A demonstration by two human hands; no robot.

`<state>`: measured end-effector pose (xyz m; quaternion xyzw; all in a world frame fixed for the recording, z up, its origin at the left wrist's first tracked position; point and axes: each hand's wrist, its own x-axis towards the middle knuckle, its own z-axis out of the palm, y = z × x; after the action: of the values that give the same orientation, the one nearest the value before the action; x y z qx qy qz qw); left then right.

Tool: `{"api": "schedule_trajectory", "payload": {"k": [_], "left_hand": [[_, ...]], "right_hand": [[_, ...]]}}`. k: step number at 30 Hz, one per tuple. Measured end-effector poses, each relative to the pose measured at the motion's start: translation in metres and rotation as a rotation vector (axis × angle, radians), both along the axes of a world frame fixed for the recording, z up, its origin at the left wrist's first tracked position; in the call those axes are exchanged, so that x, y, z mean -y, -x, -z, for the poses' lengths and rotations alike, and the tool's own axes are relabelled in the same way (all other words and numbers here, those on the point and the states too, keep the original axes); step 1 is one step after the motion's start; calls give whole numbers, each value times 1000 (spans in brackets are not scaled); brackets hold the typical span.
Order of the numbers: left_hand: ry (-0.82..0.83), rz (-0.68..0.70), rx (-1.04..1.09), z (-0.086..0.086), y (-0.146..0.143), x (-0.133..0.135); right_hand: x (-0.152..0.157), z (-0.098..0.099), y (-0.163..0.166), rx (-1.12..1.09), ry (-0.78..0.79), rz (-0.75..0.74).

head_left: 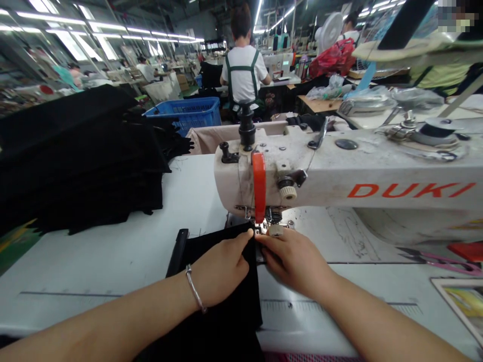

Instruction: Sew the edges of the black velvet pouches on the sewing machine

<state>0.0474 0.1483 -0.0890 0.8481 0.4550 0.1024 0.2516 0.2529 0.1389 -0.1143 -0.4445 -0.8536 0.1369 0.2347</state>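
A black cloth piece (pixel 230 322) lies on the machine table, its upper right corner at the presser foot (pixel 258 230) of a white sewing machine (pixel 302 166). My left hand (pixel 222 269), with a silver bracelet at the wrist, is on the cloth. Its index finger reaches to the corner by the foot, and the other fingers are curled against the fabric. My right hand (pixel 292 259) is closed at the cloth's right edge, fingertips beside the foot. What its fingers pinch is partly hidden. A red-orange guard (pixel 259 186) hangs in front of the needle area.
A tall stack of black cloth pieces (pixel 83 161) covers the table's left. Pink-handled scissors (pixel 445 261) lie at the right, next to a red object (pixel 466 251). Behind the machine are a blue crate (pixel 184 108) and a seated person in a white shirt (pixel 243 70).
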Motion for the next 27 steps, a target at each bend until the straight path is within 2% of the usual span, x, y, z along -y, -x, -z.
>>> {"api": "schedule_trajectory", "payload": {"k": [3, 5, 7, 9, 15, 19, 22, 24, 26, 27], "left_hand": [[17, 19, 93, -3, 3, -6], [110, 68, 187, -10, 6, -12], [213, 86, 238, -17, 6, -16], [247, 67, 210, -22, 4, -17], [95, -13, -17, -16, -6, -13], [79, 16, 25, -16, -7, -17], [7, 3, 10, -24, 9, -6], [-147, -90, -78, -25, 33, 12], [-331, -295, -183, -20, 64, 34], [-361, -408, -209, -15, 79, 45]], "right_hand": [[2, 1, -2, -33, -6, -93], [4, 1, -3, -15, -20, -161], [5, 1, -3, 22, -35, -166], [7, 1, -2, 57, -47, -131], [10, 2, 0, 92, -78, -83], [7, 5, -1, 71, -73, -107], [9, 1, -4, 41, -47, -138], [14, -5, -4, 39, -22, -140], [25, -11, -3, 41, 14, -110], [32, -13, -1, 34, 33, -82]]}}
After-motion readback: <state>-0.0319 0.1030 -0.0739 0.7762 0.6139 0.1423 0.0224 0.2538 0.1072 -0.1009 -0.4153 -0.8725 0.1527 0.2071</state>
